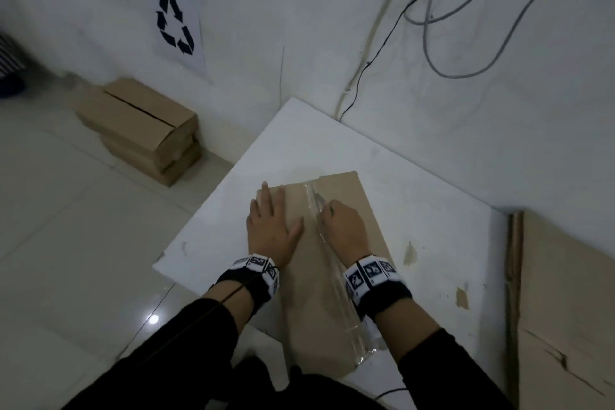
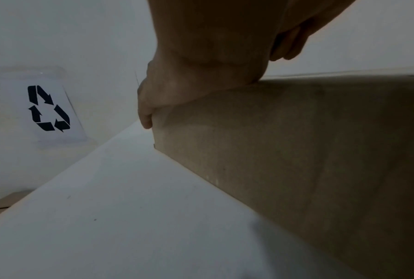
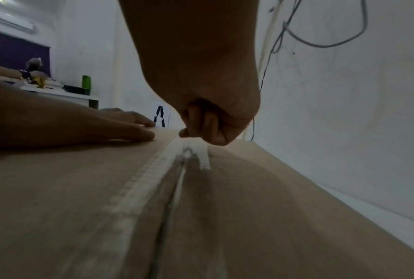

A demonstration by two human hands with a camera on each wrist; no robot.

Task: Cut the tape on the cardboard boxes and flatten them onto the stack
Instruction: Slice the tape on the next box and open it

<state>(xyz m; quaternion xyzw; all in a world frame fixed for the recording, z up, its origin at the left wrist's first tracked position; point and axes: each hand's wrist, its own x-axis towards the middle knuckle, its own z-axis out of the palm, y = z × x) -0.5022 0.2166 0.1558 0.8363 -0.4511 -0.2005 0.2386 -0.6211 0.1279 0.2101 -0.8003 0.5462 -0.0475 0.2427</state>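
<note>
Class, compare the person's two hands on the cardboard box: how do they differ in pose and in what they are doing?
The left hand lies flat with fingers spread, pressing the box; the right hand is curled round a cutter. The left hand sits beside the clear tape, its fingertips over the box's far edge; the right hand works at the tape. Both wear wrist bands.

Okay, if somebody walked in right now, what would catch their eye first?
Probably the two hands on the cardboard box on the white table: left hand pressed flat, right hand fisted at the clear tape seam. Then the recycling sign on the wall, above stacked boxes.
</note>
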